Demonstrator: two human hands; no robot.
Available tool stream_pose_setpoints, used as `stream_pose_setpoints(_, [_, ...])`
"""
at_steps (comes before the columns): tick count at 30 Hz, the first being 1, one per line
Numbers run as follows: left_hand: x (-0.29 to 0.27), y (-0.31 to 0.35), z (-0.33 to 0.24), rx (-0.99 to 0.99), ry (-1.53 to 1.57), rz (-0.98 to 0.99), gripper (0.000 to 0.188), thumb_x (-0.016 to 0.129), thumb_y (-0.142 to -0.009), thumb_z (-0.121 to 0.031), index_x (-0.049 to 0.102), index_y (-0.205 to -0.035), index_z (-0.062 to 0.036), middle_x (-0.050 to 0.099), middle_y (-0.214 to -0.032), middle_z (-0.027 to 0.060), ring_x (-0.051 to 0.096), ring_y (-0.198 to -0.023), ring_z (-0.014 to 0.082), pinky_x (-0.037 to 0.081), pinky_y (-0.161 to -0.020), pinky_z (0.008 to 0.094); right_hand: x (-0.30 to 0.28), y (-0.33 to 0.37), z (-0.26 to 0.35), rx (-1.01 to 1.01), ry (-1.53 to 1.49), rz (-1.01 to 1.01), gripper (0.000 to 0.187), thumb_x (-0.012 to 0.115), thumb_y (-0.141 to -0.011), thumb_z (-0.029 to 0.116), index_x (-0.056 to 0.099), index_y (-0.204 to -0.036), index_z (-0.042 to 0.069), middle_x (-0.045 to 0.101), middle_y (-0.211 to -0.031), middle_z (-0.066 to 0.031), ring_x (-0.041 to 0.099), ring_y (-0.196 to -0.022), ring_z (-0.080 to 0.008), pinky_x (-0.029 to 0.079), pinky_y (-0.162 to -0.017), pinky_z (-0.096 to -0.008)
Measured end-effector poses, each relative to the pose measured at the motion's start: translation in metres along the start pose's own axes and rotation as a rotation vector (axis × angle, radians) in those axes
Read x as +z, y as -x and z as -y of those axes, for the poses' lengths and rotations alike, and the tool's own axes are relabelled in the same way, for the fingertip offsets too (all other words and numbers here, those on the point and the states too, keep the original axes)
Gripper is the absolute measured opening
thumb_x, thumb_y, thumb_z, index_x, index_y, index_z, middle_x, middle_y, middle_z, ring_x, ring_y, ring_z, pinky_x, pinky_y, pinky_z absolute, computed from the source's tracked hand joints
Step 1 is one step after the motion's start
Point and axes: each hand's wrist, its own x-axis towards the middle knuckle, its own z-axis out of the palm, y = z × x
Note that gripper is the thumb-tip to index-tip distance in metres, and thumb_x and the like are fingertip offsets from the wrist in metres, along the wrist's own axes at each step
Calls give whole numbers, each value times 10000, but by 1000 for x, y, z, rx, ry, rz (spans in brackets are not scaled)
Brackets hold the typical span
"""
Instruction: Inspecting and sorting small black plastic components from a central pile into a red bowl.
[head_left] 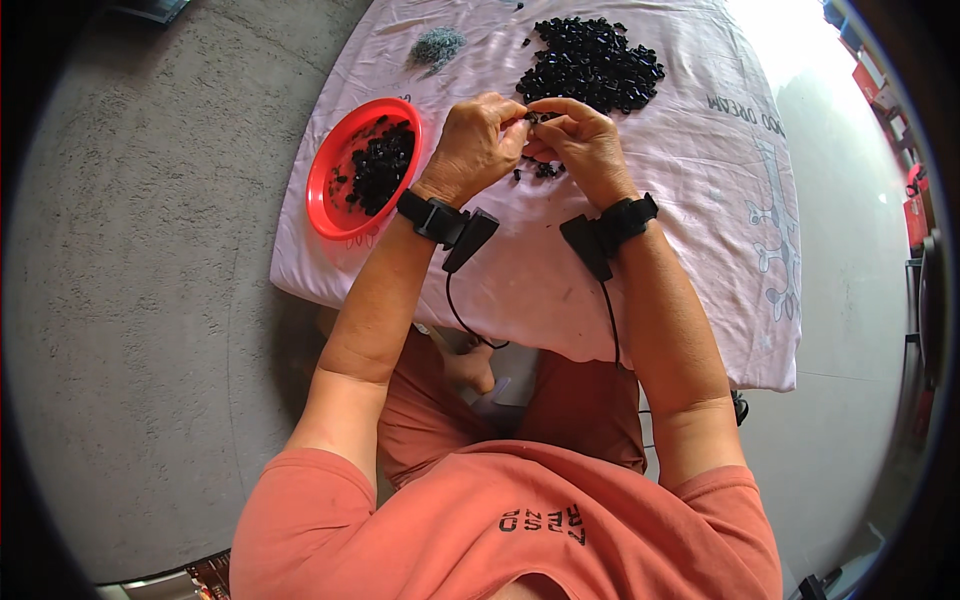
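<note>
My left hand [475, 146] and my right hand [582, 146] meet over the middle of the cloth-covered table. Both are closed, fingertips pinched together around a small dark piece [533, 118]; the fingers cover most of it, so its exact kind cannot be told. Just beyond them lies a large heap of small shiny black plastic pieces [590, 65]. Under and beside my fingers sits a little group of similar black pieces [546, 170]. To the left of my left hand, a red round basin [318, 190] contains more small black pieces [380, 168].
A small pile of silvery-grey bits [436, 47] lies at the table's far left. Pink printed cloth [700, 200] covers the table. Black straps on both wrists carry boxes with cables [612, 320] hanging toward my lap. Boxes and red items stand along the far right.
</note>
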Motion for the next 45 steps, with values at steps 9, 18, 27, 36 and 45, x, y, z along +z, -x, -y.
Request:
stream_pose_setpoints(9, [-8,1,1,75,-114,100,267,776,-736,-157,683,-930,0,662,-845,117,649,-781,248,518,-711,337,-3,2,-1,24,43,25,228,620,-925,74,652,-1150,47,720,-898,-61,690,-809,-103,549,-690,-212])
stream_pose_setpoints(18, [-10,4,-1,61,-46,129,225,742,-767,-149,696,-934,-5,659,-821,122,640,-748,251,505,-690,345,-6,1,0,60,-10,61,191,654,-912,96,652,-1097,45,718,-927,-52,683,-804,-94,549,-677,-203])
stream_pose_setpoints(27, [-12,-1,-4,114,-134,219,214,704,-751,-144,683,-896,12,652,-784,154,642,-723,283,508,-665,354,-4,-1,-6,36,-47,1,171,666,-906,90,643,-1051,1,708,-895,-83,672,-736,-105,570,-635,-230])
stream_pose_setpoints(36, [-17,4,-10,75,-40,82,223,697,-756,-162,671,-869,29,643,-755,151,639,-669,275,503,-614,336,4,8,9,58,-227,147,302,602,-954,135,609,-1218,-13,670,-1081,-98,661,-942,-135,565,-833,-251])
stream_pose_setpoints(45, [-14,6,-17,-12,-12,75,195,683,-769,-139,675,-868,29,632,-745,163,637,-660,270,494,-597,336,0,8,5,128,-196,144,328,563,-986,192,586,-1262,18,676,-1027,-81,669,-915,-132,567,-800,-252])
